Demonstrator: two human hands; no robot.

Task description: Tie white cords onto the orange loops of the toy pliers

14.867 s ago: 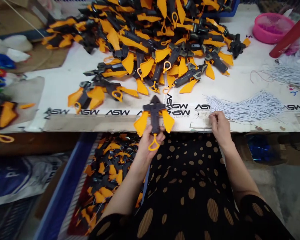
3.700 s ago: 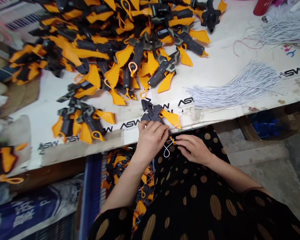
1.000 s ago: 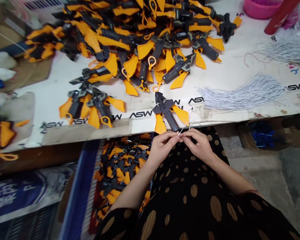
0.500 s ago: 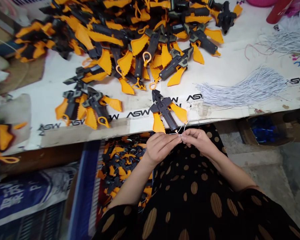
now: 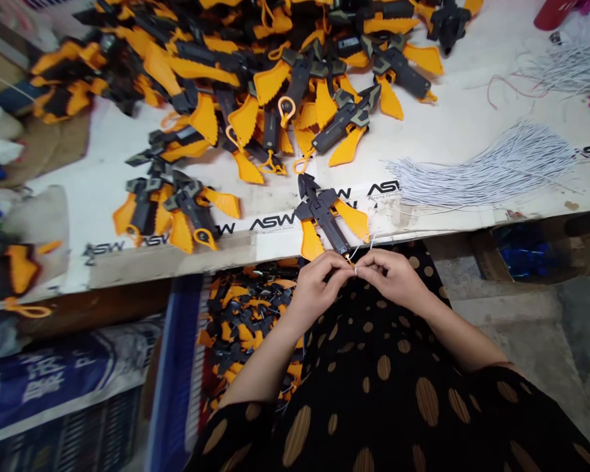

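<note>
Both hands meet at the table's front edge, closed in a pinch on a thin white cord (image 5: 356,267). My left hand (image 5: 317,285) grips it from the left, thumb and forefinger pressed together. From the right, my right hand (image 5: 396,278) pinches the same cord, fingertips almost touching the left ones. Just beyond them lies a dark grey plastic winged toy (image 5: 325,216) with orange wings, its tail end towards my fingers. The cord runs beside this tail end, and a loose end sticks up above my right fingers. Whether it is knotted is too small to tell.
A heap of similar winged toys (image 5: 216,72) covers the back of the table (image 5: 275,242). To the right lies a bundle of white cords (image 5: 491,170). Below the edge stands a blue crate (image 5: 172,367) with more toys beside it. Two toys (image 5: 191,203) lie at left.
My fingertips have drawn together and the small cord loop between them has tightened. My left fingers have bent from a flatter pose. The winged toy has stayed in place.
</note>
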